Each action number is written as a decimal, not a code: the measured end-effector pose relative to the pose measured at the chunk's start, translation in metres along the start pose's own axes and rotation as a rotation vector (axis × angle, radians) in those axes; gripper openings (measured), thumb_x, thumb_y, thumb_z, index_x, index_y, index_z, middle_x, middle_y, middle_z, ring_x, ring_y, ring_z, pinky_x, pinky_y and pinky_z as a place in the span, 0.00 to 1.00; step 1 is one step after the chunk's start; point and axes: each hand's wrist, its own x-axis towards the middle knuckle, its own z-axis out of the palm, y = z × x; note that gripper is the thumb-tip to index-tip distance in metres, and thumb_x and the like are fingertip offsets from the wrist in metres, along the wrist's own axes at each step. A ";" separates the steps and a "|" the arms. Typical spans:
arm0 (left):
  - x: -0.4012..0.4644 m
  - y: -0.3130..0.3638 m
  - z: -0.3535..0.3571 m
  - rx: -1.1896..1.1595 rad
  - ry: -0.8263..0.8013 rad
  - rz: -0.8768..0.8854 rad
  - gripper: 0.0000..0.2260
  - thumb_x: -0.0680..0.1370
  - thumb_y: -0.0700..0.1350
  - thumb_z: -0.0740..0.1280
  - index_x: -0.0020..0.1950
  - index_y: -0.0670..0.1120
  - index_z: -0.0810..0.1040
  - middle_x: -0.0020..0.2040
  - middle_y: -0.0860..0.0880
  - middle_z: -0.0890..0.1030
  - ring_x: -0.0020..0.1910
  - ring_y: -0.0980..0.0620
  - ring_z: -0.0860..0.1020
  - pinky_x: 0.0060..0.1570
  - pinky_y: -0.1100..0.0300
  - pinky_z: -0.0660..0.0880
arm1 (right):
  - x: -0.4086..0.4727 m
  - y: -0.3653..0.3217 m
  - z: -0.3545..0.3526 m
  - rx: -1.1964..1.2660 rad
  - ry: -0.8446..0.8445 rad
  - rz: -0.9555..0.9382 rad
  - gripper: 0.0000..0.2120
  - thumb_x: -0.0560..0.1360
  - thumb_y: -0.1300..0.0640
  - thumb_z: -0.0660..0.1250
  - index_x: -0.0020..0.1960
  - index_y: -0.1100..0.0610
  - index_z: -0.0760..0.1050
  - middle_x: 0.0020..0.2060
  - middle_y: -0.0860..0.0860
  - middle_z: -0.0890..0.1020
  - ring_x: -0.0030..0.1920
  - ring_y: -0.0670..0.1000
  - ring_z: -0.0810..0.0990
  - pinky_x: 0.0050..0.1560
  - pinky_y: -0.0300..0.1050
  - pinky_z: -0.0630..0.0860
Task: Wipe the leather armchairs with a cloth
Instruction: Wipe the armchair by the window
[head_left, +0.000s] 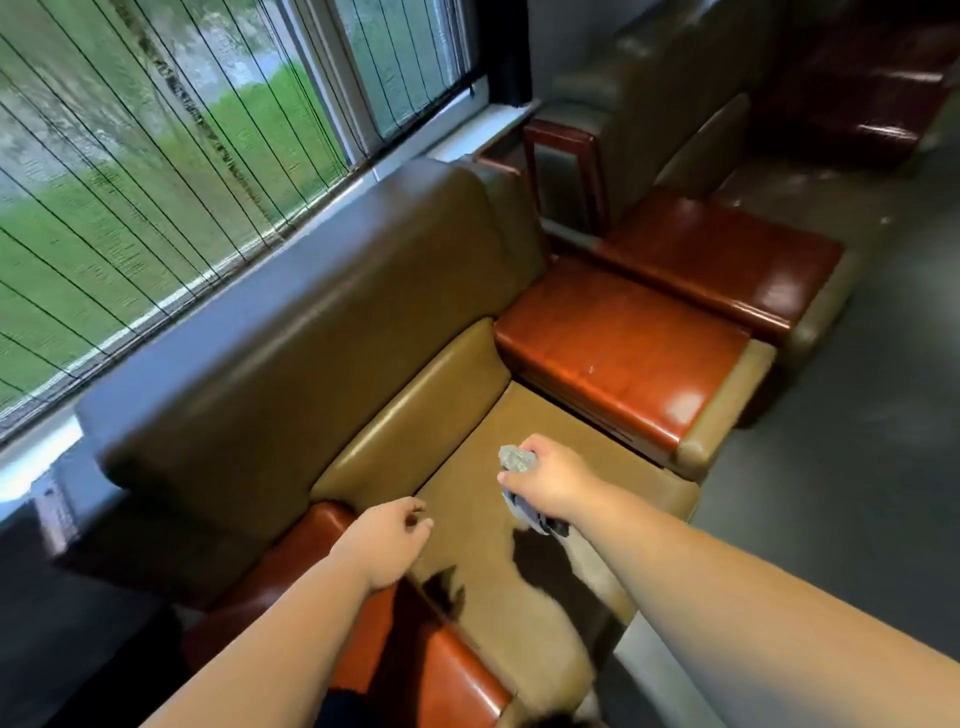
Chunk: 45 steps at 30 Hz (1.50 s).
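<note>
An olive-brown leather armchair (332, 332) with glossy red-brown wooden armrests fills the middle of the head view. My right hand (550, 480) hovers over its seat cushion (498, 561) and grips a crumpled grey cloth (517, 460); a darker end of the cloth hangs below the hand. My left hand (387, 540) is above the near armrest (415, 670), fingers loosely curled and holding nothing. A second armchair (670, 130) of the same kind stands beyond the far armrest (623, 353).
A window with thin vertical blinds (156, 171) runs behind the chair backs, with a sill (488, 124) below it. The second chair's armrest (722, 260) sits beside the first chair's. Grey floor (857, 441) lies to the right. A dark red seat (857, 88) stands at the far right.
</note>
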 end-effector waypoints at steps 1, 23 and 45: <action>-0.004 0.017 -0.009 0.009 0.006 0.030 0.22 0.84 0.59 0.63 0.77 0.55 0.74 0.68 0.55 0.82 0.65 0.54 0.80 0.66 0.60 0.73 | -0.008 -0.001 -0.011 -0.015 0.004 -0.008 0.15 0.74 0.42 0.74 0.53 0.47 0.73 0.43 0.45 0.80 0.39 0.45 0.76 0.35 0.42 0.68; -0.141 0.243 0.085 0.087 0.161 0.348 0.24 0.83 0.61 0.60 0.78 0.55 0.72 0.70 0.52 0.81 0.67 0.49 0.79 0.66 0.53 0.76 | -0.217 0.148 -0.144 -0.038 0.274 -0.019 0.12 0.76 0.46 0.72 0.56 0.47 0.75 0.48 0.48 0.82 0.51 0.52 0.81 0.57 0.49 0.79; -0.077 0.675 0.174 0.134 0.092 0.451 0.20 0.84 0.58 0.63 0.75 0.55 0.75 0.63 0.54 0.83 0.60 0.52 0.82 0.61 0.53 0.81 | -0.195 0.449 -0.509 -0.050 0.340 0.219 0.10 0.72 0.44 0.71 0.46 0.48 0.74 0.41 0.46 0.81 0.41 0.49 0.81 0.37 0.42 0.71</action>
